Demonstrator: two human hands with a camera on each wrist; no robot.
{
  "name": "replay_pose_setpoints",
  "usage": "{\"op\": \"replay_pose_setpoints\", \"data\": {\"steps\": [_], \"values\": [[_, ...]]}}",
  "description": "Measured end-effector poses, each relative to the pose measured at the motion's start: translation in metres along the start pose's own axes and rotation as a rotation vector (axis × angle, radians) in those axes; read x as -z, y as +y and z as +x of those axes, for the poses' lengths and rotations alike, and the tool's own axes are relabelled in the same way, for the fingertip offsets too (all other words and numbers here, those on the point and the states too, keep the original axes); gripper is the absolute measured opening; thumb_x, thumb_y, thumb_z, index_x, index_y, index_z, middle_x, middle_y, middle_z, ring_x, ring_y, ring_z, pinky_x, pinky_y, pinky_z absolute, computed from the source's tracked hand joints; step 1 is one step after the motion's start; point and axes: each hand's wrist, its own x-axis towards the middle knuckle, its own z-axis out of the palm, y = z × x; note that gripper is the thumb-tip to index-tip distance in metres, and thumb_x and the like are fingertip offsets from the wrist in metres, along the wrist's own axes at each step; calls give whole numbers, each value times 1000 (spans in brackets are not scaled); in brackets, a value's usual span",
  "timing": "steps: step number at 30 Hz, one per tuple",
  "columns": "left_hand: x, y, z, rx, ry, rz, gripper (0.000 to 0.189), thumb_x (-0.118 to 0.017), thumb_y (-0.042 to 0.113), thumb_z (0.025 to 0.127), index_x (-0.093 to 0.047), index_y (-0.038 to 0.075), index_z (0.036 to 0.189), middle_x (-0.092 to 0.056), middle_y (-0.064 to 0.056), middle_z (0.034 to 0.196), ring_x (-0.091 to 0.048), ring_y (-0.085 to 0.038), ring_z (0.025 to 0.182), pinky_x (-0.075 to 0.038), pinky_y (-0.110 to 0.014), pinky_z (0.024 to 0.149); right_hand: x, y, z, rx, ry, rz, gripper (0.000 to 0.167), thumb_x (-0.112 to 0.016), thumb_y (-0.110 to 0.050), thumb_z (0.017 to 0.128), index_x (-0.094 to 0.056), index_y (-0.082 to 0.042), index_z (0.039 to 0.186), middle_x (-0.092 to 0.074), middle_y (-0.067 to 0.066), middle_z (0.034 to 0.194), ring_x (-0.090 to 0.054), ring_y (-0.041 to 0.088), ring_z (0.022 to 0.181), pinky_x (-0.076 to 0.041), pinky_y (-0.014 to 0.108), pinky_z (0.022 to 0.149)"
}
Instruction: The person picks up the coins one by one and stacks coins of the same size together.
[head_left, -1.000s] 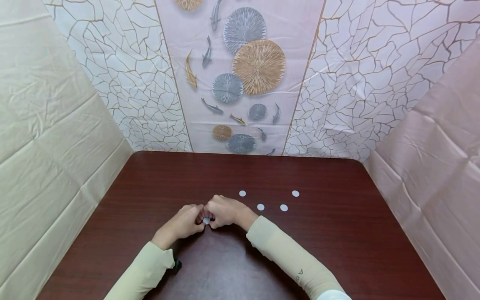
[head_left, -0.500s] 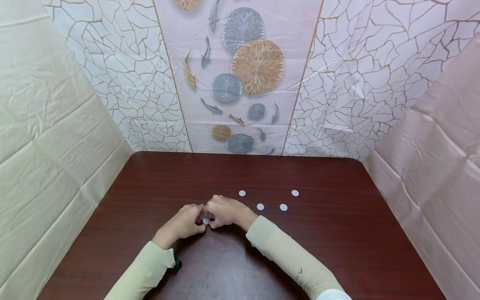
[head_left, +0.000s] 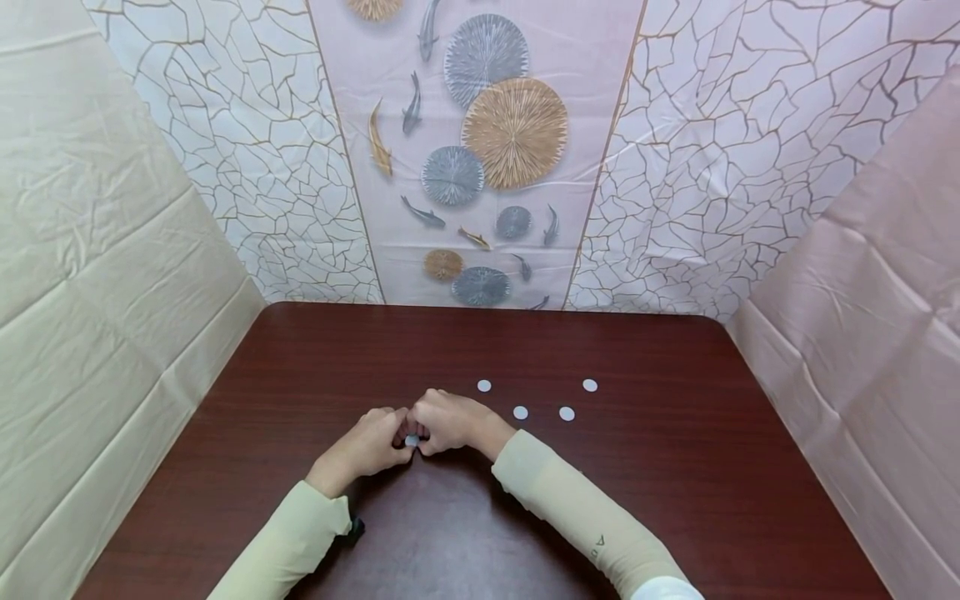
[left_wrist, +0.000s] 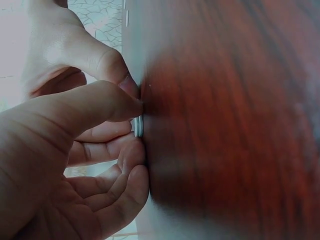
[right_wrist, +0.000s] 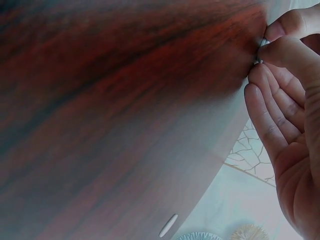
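a stack of white discs (left_wrist: pixel 139 127) is pinched on the wood-grain tabletop (head_left: pixel 750 467) by the curled left hand (head_left: pixel 367 440) and right hand (head_left: pixel 447 421); likely light, stiff and slippery, best held by its rim

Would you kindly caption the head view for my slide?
Left hand and right hand meet around a white disc on a brown table, four more discs lying apart.

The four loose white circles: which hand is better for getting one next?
Probably the right hand: the four loose circles lie on its side, nearer to it than to the left hand. Both hands pinch a circle between them, so it would likely let go first.
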Motion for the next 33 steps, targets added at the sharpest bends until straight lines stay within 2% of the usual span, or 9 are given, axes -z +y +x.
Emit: {"op": "replay_pose_setpoints", "data": {"steps": [8,15,23,33], "values": [[3,2,0,21,-23,-4,20,-81,8,84,-63,8,92,-60,1,78,-49,-6,72,-43,-21,63,2,1,-2,0,-3,38,11,-85,-13,81,-77,-15,89,-74,-9,81,-58,-8,70,-46,7,65],[2,1,0,6,-5,-2,18,-80,8,84,-64,9,91,-64,1,80,-55,-6,73,-47,-20,66,15,7,-11,-66,-39,121,15,-83,-12,86,-79,-10,100,-79,-2,94,-69,-1,82,-52,8,72],[1,1,0,13,-5,-9,18,-80,7,83,-63,10,87,-65,1,79,-58,-7,74,-49,-20,67,34,24,-25,-140,-50,104,23,-82,-16,88,-78,-6,108,-78,2,98,-72,5,87,-57,16,77],[1,0,0,17,-16,-3,19,-80,7,84,-62,10,89,-64,1,81,-59,-8,76,-49,-21,69,52,55,-47,-209,-22,89,23,-82,-16,89,-76,-4,108,-77,4,98,-72,10,89,-59,23,79]]}}
